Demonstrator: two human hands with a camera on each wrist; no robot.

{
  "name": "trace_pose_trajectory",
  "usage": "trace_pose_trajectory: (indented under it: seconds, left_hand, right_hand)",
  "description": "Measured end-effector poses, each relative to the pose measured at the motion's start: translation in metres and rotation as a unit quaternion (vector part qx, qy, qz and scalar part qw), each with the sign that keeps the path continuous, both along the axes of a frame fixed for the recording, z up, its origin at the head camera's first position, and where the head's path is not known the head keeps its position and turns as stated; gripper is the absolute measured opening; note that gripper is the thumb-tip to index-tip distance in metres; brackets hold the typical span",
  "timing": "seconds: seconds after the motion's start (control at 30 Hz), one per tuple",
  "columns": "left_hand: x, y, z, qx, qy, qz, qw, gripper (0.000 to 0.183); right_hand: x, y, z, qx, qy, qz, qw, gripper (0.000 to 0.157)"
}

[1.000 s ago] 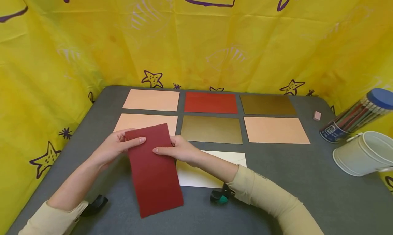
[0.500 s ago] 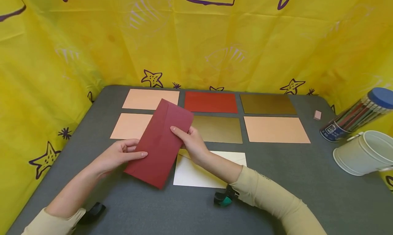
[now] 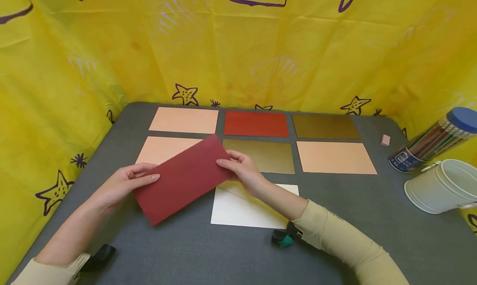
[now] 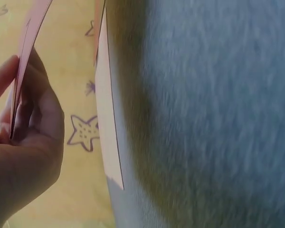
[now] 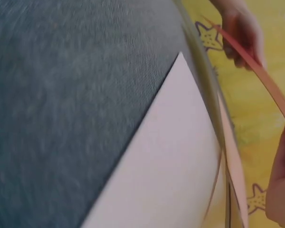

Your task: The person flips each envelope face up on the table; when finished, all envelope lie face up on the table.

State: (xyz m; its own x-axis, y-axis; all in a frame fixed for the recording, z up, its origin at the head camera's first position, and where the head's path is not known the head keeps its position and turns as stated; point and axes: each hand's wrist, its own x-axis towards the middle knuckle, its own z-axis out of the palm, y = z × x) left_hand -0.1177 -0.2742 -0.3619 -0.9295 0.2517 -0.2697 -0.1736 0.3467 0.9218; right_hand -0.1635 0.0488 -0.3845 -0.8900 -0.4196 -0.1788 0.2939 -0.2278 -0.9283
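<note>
Head view: above the table (image 3: pixel 179 252), a dark-red envelope (image 3: pixel 182 179) is pinched at opposite ends between the fingers (image 3: pixel 147 180) of left hand (image 3: pixel 119 185) and right hand (image 3: pixel 246 172).

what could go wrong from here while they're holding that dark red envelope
Likeliest, the dark red envelope could crease: the left hand and right hand pinch it near opposite ends, and it looks slightly bowed in the right wrist view.

The right forearm passes over the white envelope, so the black wrist device beside it might nudge it askew.

Lowered carelessly, the red one might also knock the peach sheet it partly hides in the head view.
</note>
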Motion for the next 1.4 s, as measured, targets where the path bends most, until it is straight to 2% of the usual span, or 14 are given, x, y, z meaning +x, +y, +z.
trace_pose_trajectory:
  seconds: [0.07, 0.23, 0.43, 0.53, 0.7, 0.8, 0.87, 0.93, 1.03, 1.13, 1.23, 1.4]
  left_hand:
    - [-0.001, -0.005, 0.001, -0.006, 0.0, -0.013, 0.9999, 0.026]
    - [-0.004, -0.02, 0.004, -0.019, -0.003, -0.07, 0.9974, 0.031]
    - [-0.01, -0.037, 0.008, -0.04, -0.024, -0.113, 0.9925, 0.033]
    - [-0.012, -0.045, 0.008, -0.071, -0.02, -0.107, 0.9916, 0.036]
    - [-0.014, -0.058, 0.004, -0.136, -0.001, -0.054, 0.9892, 0.044]
    - [-0.015, -0.065, -0.001, -0.158, 0.003, -0.028, 0.9871, 0.049]
    - [-0.015, -0.068, -0.004, -0.168, 0.003, -0.015, 0.9856, 0.052]
    - [-0.015, -0.07, -0.006, -0.178, 0.005, -0.007, 0.984, 0.054]
    - [-0.014, -0.071, -0.009, -0.193, 0.015, 0.002, 0.981, 0.055]
    - [-0.013, -0.07, -0.011, -0.214, 0.032, 0.004, 0.9764, 0.056]
    - [-0.013, -0.069, -0.013, -0.234, 0.047, 0.004, 0.9712, 0.056]
    - [-0.011, -0.068, -0.016, -0.249, 0.053, 0.005, 0.9669, 0.056]
  right_hand:
    - [-0.002, 0.002, 0.0, 0.025, 0.01, 0.009, 1.0, 0.035]
    - [-0.005, 0.001, 0.0, 0.065, 0.047, 0.042, 0.996, 0.034]
    - [-0.005, -0.005, -0.002, 0.114, 0.101, 0.104, 0.983, 0.03]
    - [-0.004, -0.01, -0.004, 0.135, 0.118, 0.13, 0.975, 0.027]
    - [-0.003, -0.021, -0.007, 0.165, 0.129, 0.15, 0.966, 0.024]
    - [-0.005, -0.027, -0.009, 0.193, 0.155, 0.153, 0.957, 0.023]
    - [-0.006, -0.03, -0.011, 0.223, 0.189, 0.155, 0.944, 0.022]
    - [-0.008, -0.032, -0.011, 0.259, 0.229, 0.154, 0.926, 0.022]
    - [-0.011, -0.033, -0.01, 0.325, 0.292, 0.15, 0.887, 0.021]
    - [-0.013, -0.032, -0.009, 0.371, 0.332, 0.151, 0.854, 0.022]
    - [-0.014, -0.032, -0.01, 0.393, 0.353, 0.158, 0.834, 0.02]
    - [-0.016, -0.032, -0.013, 0.403, 0.378, 0.169, 0.816, 0.017]
